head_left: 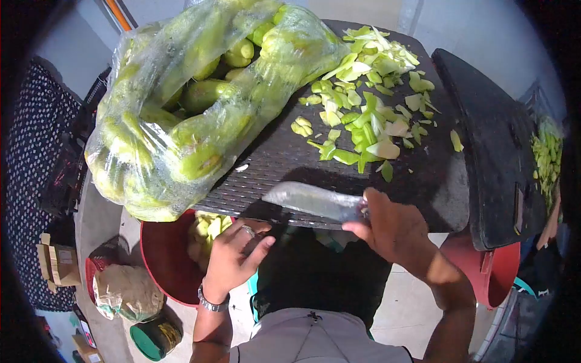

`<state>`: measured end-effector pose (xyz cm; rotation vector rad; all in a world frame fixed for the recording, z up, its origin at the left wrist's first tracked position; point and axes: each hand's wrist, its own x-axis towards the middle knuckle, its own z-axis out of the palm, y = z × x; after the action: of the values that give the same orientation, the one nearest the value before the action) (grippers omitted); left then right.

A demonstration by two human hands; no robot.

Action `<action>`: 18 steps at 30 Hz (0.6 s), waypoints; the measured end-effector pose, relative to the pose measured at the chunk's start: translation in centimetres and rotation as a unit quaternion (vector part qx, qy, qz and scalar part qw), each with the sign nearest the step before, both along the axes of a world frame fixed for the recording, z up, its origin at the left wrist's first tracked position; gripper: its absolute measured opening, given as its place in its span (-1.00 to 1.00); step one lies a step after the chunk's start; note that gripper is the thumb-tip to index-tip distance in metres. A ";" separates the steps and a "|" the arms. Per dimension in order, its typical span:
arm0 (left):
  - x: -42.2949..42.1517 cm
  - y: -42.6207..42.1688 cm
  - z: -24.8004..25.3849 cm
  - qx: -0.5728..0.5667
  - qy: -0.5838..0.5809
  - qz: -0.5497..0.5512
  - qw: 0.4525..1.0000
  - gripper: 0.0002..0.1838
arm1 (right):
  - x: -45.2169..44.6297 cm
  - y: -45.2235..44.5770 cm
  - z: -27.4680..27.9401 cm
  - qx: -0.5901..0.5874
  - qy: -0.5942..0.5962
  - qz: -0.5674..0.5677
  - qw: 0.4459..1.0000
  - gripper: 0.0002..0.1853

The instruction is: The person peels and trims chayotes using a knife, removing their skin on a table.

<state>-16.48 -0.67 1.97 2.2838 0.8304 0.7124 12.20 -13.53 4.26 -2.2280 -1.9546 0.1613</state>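
Note:
My right hand [396,233] grips a knife [315,201] by its handle. The broad blade points left over the near edge of the dark woven-pattern table [266,181]. My left hand [239,254], with a ring and a wristwatch, is at the table's near edge; its fingers are bent, the thumb stands apart, and nothing shows in it. A clear plastic bag [236,136] full of pale-green, elongated vegetables [206,94] lies on the table's left side, its mouth open. Green peels and trimmings [369,124] are scattered at the right.
Below the table's left edge stands a red bucket [163,260] holding pale cut pieces [209,233]. Another red container [502,275] is at the lower right, beneath a dark upright panel [490,139]. A filled sack [127,290] and a green-rimmed can [151,339] sit on the floor.

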 end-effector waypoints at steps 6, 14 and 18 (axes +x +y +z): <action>0.0 0.1 -1.6 -0.029 -0.005 0.025 0.999 -0.84 | 2.2 -2.5 -1.1 0.050 0.057 -0.053 0.996 -0.34; 0.8 -0.1 -1.5 -0.046 -0.044 0.022 0.998 -0.89 | 8.6 -1.3 -2.7 0.119 0.010 -0.125 0.985 -0.56; 1.5 -0.5 -0.9 -0.043 -0.047 0.020 0.998 -0.90 | 14.1 2.5 -4.0 0.164 -0.049 -0.107 0.979 -0.55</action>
<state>-15.01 -1.16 1.09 2.1457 0.8476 0.7790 26.30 -11.08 0.24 -2.2332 -1.6257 -0.2833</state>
